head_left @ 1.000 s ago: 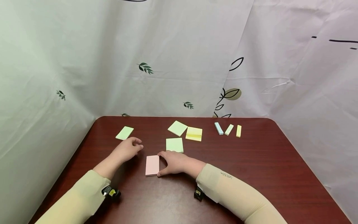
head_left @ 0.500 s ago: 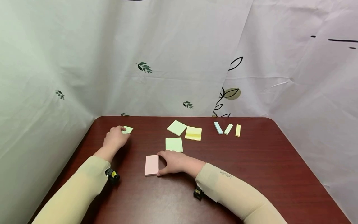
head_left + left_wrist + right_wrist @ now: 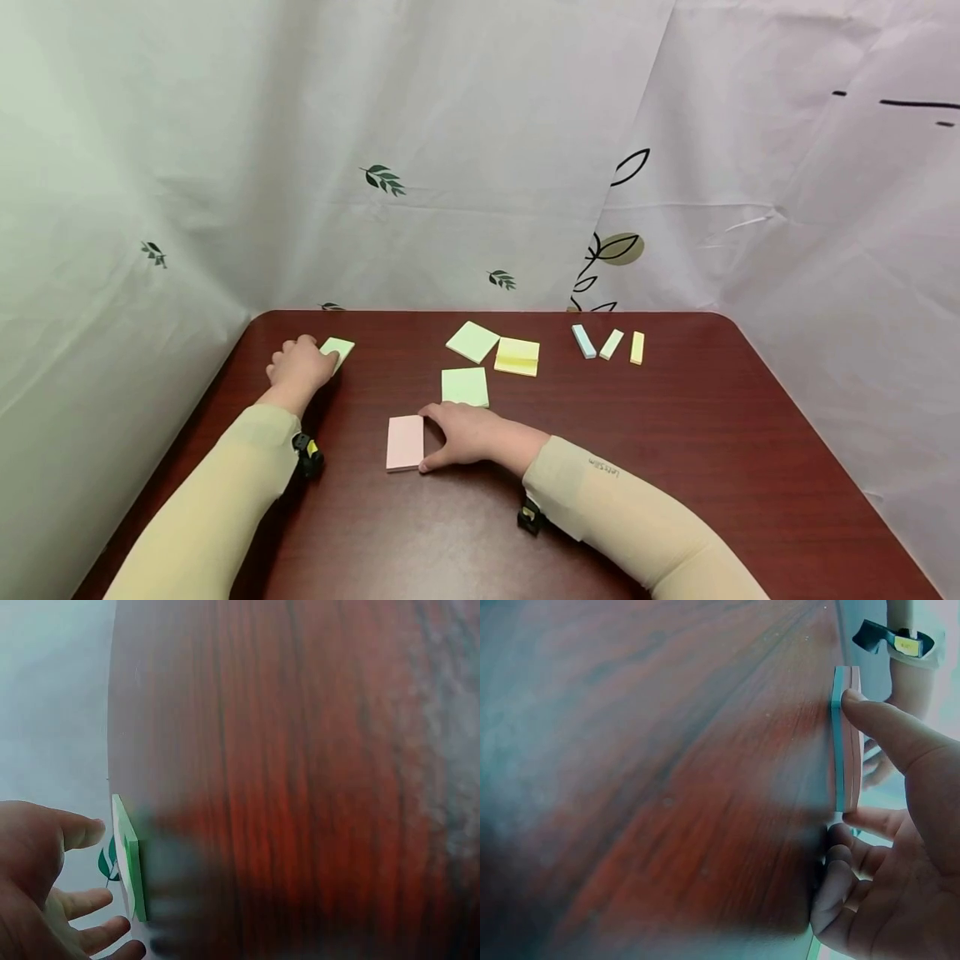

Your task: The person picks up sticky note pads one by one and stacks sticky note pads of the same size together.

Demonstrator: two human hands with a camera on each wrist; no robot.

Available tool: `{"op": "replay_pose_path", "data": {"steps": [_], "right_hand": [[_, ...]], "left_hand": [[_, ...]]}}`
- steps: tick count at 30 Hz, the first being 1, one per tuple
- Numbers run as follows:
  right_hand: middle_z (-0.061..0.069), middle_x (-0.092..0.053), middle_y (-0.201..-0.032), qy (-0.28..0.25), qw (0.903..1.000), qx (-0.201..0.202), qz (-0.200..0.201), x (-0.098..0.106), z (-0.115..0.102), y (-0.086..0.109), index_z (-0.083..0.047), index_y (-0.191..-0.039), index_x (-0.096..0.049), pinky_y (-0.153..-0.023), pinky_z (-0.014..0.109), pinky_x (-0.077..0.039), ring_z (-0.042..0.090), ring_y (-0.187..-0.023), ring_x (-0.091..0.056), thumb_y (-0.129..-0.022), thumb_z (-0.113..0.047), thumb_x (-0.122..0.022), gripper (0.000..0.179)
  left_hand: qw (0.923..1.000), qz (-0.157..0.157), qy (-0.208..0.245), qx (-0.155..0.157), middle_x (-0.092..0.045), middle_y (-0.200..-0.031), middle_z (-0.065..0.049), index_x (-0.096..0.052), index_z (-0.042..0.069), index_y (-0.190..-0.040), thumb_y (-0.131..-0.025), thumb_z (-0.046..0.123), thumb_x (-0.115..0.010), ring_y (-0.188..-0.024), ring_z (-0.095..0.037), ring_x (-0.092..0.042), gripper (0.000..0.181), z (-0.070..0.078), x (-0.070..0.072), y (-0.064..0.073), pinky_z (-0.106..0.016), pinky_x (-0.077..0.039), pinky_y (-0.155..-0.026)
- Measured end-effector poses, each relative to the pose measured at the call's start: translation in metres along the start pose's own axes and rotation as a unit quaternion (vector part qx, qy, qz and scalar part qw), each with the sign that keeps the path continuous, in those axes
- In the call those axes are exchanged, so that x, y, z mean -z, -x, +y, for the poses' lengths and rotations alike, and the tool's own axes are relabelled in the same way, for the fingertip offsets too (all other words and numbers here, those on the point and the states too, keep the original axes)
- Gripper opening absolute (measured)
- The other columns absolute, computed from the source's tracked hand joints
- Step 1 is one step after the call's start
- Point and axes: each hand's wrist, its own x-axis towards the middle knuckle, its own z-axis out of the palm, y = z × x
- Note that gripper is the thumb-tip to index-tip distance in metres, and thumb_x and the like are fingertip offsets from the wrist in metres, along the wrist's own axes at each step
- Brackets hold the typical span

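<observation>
On the table, a pink sticky note pad (image 3: 405,442) lies with a blue layer under it, seen edge-on in the right wrist view. My right hand (image 3: 467,433) holds this pad (image 3: 847,742) by its near and far edges at the right side, between thumb and index finger. At the far left, my left hand (image 3: 298,367) is at a small light green sticky note pad (image 3: 340,347) and covers part of it. In the left wrist view the thumb and fingers of that hand (image 3: 56,885) are spread beside the green pad (image 3: 131,862).
Two square green sticky note pads (image 3: 472,342) (image 3: 464,387) and a yellow pad (image 3: 517,357) lie mid-table. Blue (image 3: 583,342), pale green (image 3: 611,344) and yellow (image 3: 637,348) narrow strips sit farther right. A curtain (image 3: 450,233) hangs behind the table (image 3: 660,467).
My left hand has moved away from me and leftward to the small green pad. The right hand stays at the pink pad, which lies where it was.
</observation>
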Motion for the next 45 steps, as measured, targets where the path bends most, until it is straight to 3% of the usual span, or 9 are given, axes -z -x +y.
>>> {"op": "replay_pose_path", "data": {"steps": [8,14,18,21,27,33,45], "right_hand": [[-0.001,-0.057,-0.135,-0.005,1.0,0.004,0.0,-0.001,0.0,0.0,-0.018,-0.142,-0.049,-0.095,0.032,-0.046,0.014,-0.121,-0.055,-0.079,-0.058,-0.076,0.08],[-0.001,-0.056,-0.136,-0.003,1.0,0.001,0.003,-0.001,0.001,0.0,-0.018,-0.142,-0.049,-0.096,0.032,-0.046,0.014,-0.122,-0.055,-0.079,-0.058,-0.077,0.08],[-0.001,-0.056,-0.136,0.001,1.0,0.002,0.002,0.0,0.001,-0.001,-0.018,-0.142,-0.049,-0.096,0.031,-0.046,0.015,-0.123,-0.055,-0.079,-0.058,-0.076,0.079],[-0.001,-0.057,-0.135,0.003,1.0,0.004,0.002,0.0,0.001,-0.001,-0.018,-0.142,-0.049,-0.096,0.031,-0.046,0.015,-0.122,-0.055,-0.079,-0.058,-0.076,0.079],[0.0,-0.057,-0.135,0.003,1.0,0.005,0.002,-0.001,0.002,-0.002,-0.018,-0.142,-0.049,-0.096,0.031,-0.046,0.015,-0.122,-0.055,-0.08,-0.058,-0.076,0.079],[-0.001,-0.057,-0.135,0.001,1.0,0.005,0.003,-0.001,0.003,-0.002,-0.017,-0.142,-0.05,-0.097,0.031,-0.046,0.014,-0.122,-0.055,-0.079,-0.058,-0.077,0.079],[-0.002,-0.057,-0.135,-0.001,1.0,0.004,0.002,0.001,0.001,-0.001,-0.019,-0.142,-0.05,-0.096,0.031,-0.046,0.014,-0.122,-0.055,-0.079,-0.057,-0.077,0.078]], "left_hand": [[0.9998,-0.012,-0.011,0.01,-0.04,-0.123,-0.036,-0.038,-0.013,-0.136,-0.101,0.029,-0.048,-0.11,-0.053,-0.036,0.056,0.0,0.002,-0.001,-0.063,-0.032,-0.092],[0.9995,-0.008,-0.02,-0.021,-0.045,-0.131,-0.035,-0.037,-0.008,-0.144,-0.099,0.022,-0.051,-0.111,-0.054,-0.041,0.056,0.003,0.006,-0.001,-0.063,-0.033,-0.092],[0.9987,-0.019,-0.038,-0.029,-0.051,-0.126,-0.033,-0.041,-0.006,-0.142,-0.096,0.016,-0.049,-0.104,-0.051,-0.048,0.052,0.004,0.009,-0.004,-0.062,-0.037,-0.088],[0.9979,-0.036,-0.048,-0.025,-0.054,-0.119,-0.033,-0.046,-0.006,-0.137,-0.095,0.013,-0.049,-0.096,-0.048,-0.051,0.046,0.004,0.01,-0.008,-0.06,-0.04,-0.082],[0.9962,-0.07,-0.052,-0.005,-0.056,-0.102,-0.028,-0.058,-0.007,-0.109,-0.092,0.013,-0.05,-0.085,-0.04,-0.052,0.028,0.005,0.013,-0.014,-0.051,-0.043,-0.073],[0.9945,-0.095,-0.041,-0.01,-0.055,-0.102,-0.027,-0.057,-0.011,-0.112,-0.091,0.015,-0.05,-0.081,-0.034,-0.051,0.034,0.003,0.018,-0.014,-0.043,-0.044,-0.067],[0.996,-0.067,-0.018,-0.057,-0.061,-0.11,-0.025,-0.06,-0.009,-0.116,-0.087,0.007,-0.051,-0.085,-0.032,-0.054,0.035,-0.002,0.024,-0.013,-0.041,-0.046,-0.071]]}}
